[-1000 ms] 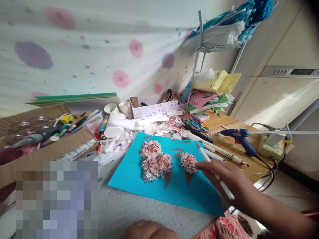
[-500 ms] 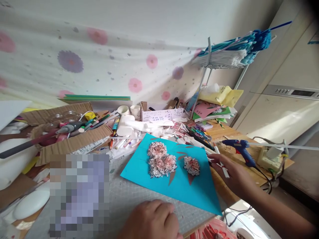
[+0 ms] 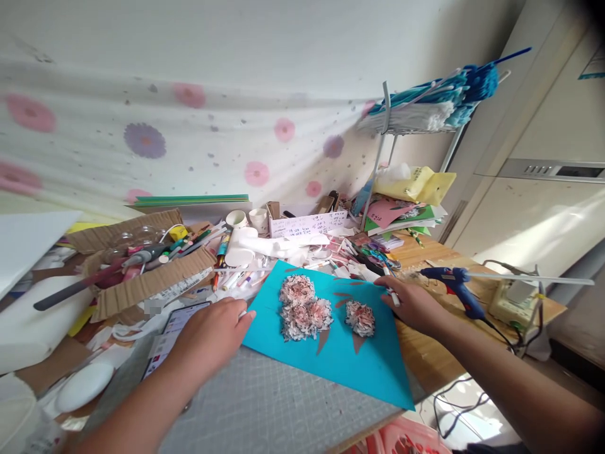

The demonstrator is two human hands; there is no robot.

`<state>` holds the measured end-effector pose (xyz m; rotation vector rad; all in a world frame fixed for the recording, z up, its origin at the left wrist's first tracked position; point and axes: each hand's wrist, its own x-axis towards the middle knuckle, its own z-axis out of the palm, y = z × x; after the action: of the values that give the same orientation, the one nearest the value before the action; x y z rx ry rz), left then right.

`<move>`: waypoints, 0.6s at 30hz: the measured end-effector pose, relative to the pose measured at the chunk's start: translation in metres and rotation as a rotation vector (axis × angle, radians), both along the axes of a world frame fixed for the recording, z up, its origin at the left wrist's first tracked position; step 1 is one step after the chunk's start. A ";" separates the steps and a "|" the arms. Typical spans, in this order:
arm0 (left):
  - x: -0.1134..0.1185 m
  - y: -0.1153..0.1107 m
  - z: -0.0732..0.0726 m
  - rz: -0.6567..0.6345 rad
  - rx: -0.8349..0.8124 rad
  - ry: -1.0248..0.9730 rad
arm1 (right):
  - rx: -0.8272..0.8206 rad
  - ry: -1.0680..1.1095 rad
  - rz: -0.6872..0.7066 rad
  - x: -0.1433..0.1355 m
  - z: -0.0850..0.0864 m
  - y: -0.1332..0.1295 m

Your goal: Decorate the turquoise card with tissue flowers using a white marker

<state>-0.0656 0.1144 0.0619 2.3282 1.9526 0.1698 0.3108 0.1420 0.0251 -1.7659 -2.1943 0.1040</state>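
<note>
A turquoise card (image 3: 340, 359) lies on a grey cutting mat (image 3: 265, 403), with several shredded-paper flowers (image 3: 302, 306) and brown leaf shapes glued on it. My right hand (image 3: 410, 304) rests at the card's right edge and holds a white pen (image 3: 390, 291). My left hand (image 3: 215, 334) reaches over the mat to the card's left corner, fingers bent, touching the edge near a phone (image 3: 167, 334). Nothing shows in its grasp.
A blue glue gun (image 3: 451, 284) lies on the wooden table to the right, its cable running off the edge. A cardboard box (image 3: 142, 277) of pens and tools stands at the left. Paper cups, notes, markers and a wire rack (image 3: 392, 145) crowd the back.
My left hand has come up from the near edge to the card's left corner. My right hand has drawn back from the flowers to the card's right edge, pen still held.
</note>
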 end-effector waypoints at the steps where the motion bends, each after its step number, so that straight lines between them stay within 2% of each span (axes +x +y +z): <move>1: -0.001 0.001 -0.001 0.006 -0.027 -0.008 | -0.005 -0.007 0.002 -0.001 -0.001 0.005; 5: 0.001 0.002 -0.006 0.030 -0.087 -0.061 | -0.017 -0.027 -0.003 -0.004 -0.003 0.016; 10: 0.000 0.007 -0.013 0.018 -0.107 -0.177 | -0.022 -0.027 -0.032 -0.003 -0.002 0.016; 14: 0.004 0.008 -0.020 0.006 -0.116 -0.352 | -0.010 0.005 -0.071 -0.004 0.000 0.010; 18: 0.012 -0.002 -0.017 -0.014 -0.126 -0.547 | 0.031 0.072 -0.106 -0.005 -0.002 0.005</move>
<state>-0.0533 0.1124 0.0446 1.9435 1.6205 0.5926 0.3056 0.1475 0.0232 -1.8280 -2.0379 0.1074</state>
